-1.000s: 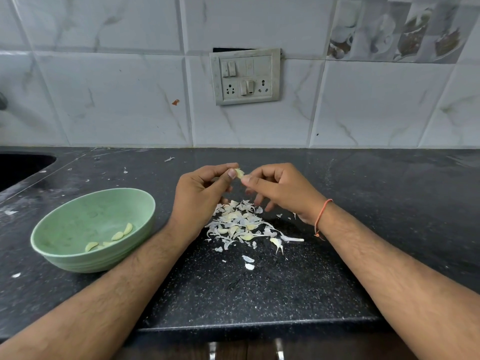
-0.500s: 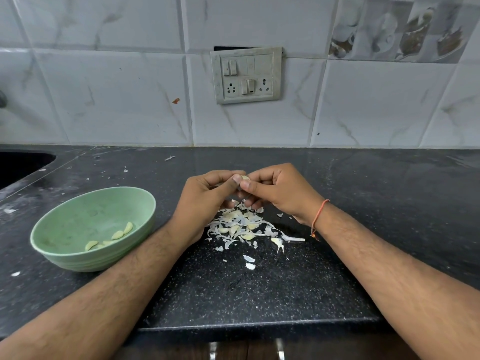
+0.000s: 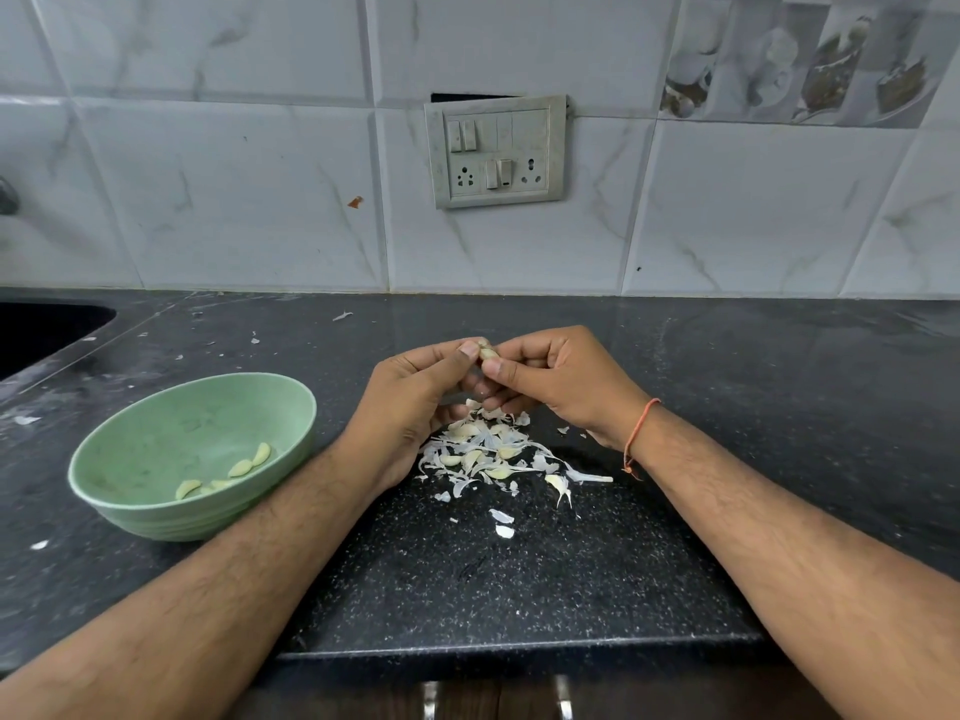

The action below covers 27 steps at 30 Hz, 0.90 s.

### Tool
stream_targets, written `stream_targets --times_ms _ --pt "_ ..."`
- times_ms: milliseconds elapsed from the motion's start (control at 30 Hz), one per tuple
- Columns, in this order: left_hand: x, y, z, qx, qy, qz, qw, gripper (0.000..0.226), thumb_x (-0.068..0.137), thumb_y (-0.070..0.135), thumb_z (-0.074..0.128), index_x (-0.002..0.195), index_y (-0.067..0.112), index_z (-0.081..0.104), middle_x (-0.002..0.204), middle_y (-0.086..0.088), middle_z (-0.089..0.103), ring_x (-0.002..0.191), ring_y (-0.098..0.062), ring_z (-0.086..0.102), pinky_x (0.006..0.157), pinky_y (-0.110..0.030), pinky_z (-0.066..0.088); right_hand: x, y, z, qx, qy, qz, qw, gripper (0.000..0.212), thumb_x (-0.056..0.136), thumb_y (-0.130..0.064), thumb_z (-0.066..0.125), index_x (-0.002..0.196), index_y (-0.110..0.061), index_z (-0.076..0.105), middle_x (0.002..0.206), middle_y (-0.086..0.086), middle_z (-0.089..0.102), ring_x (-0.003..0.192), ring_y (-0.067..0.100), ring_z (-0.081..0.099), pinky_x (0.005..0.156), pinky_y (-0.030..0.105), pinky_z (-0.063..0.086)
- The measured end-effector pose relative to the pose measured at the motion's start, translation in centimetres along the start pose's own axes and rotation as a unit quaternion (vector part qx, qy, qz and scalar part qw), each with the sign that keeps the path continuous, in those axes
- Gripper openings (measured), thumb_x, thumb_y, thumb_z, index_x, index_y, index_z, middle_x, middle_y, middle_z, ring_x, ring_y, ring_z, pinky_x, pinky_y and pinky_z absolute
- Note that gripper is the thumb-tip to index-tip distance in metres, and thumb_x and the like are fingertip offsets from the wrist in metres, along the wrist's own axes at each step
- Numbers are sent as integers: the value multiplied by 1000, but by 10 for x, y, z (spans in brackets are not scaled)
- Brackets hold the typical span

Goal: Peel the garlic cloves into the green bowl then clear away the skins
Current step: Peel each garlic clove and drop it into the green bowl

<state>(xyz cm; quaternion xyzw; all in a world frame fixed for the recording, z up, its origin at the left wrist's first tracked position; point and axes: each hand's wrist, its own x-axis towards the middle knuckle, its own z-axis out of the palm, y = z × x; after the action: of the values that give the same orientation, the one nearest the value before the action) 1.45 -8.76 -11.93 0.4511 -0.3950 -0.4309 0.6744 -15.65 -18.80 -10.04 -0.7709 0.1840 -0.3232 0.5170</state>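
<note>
- Two hands meet above a dark countertop (image 3: pixel 779 387): left hand (image 3: pixel 415 397) & right hand (image 3: pixel 561 387), fingers curled, both pinch 1 garlic clove (image 3: pixel 487 351) btwn thumb & fingertips.
- 1 pile of skins (image 3: pixel 493 454) lies directly below the hands.
- 1 green bowl (image 3: pixel 156 439), left of the left forearm, holds approx. 4 peeled cloves (image 3: pixel 240 468).
- 1 switch panel (image 3: pixel 496 150) on tiled wall.
- 1 orange thread (image 3: pixel 640 433) circles right wrist.
</note>
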Motion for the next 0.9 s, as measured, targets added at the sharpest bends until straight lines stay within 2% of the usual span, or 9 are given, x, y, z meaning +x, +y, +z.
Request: stream_targets --times_ms 167,333,500,633,700,767,833,900 --pt "1 1 -1 -9 10 -6 1000 15 97 24 74 106 16 84 97 -11 76 85 -14 69 59 -21 54 2 5 -2 -53 49 -21 997 19 93 -12 81 111 -7 79 89 14 80 77 31 78 70 41 66" --pt "4 -3 -2 6 39 9 999 16 101 23 72 110 13 81 99 -8 78 86 -13 69 59 -22 55 3 7 -2 -98 82 -49 991 23 86 -18 89 107 -19 82 91 5 80 74 19 75 61 33 63" --pt "7 -2 -1 69 74 34 994 15 101 10 70 115 14 74 101 1 82 77 -9 68 56 -24 56 4 10 -4 -157 105 -60 980 24 84 -25 91 106 -29 83 88 -6 79 74 11 71 64 37 65" --pt "7 -1 -2 151 108 36 982 33 100 0 54 89 18 79 81 9 76 73 -8 62 53 -25 52 5 11 -4 -212 126 -58 968 24 82 -27 92 104 -30 84 85 -11 77 71 17 69 72 43 65" --pt "7 -1 -2 183 107 56 976 37 100 7 51 82 20 80 77 8 74 71 -8 60 52 -28 51 5 10 -4 -224 131 -59 964 24 81 -26 93 102 -30 84 83 -12 77 68 9 67 73 39 65" --pt "7 0 -2 240 98 92 961 33 99 16 54 84 25 82 76 9 74 69 -8 60 57 -28 50 5 10 -4 -234 131 -63 961 23 80 -25 93 101 -31 84 82 -13 77 67 3 64 72 31 62" --pt "6 0 -2 333 94 139 928 19 94 25 65 90 32 82 75 18 74 68 -3 63 63 -23 51 6 9 -5 -239 129 -61 961 23 80 -23 93 99 -32 84 82 -13 77 67 1 64 69 21 57" --pt "3 0 -3 411 81 180 890 16 84 35 74 99 37 81 85 27 75 83 2 69 74 -21 54 5 9 -4 -241 124 -60 961 23 81 -23 92 99 -34 85 82 -15 77 70 1 67 69 17 54"
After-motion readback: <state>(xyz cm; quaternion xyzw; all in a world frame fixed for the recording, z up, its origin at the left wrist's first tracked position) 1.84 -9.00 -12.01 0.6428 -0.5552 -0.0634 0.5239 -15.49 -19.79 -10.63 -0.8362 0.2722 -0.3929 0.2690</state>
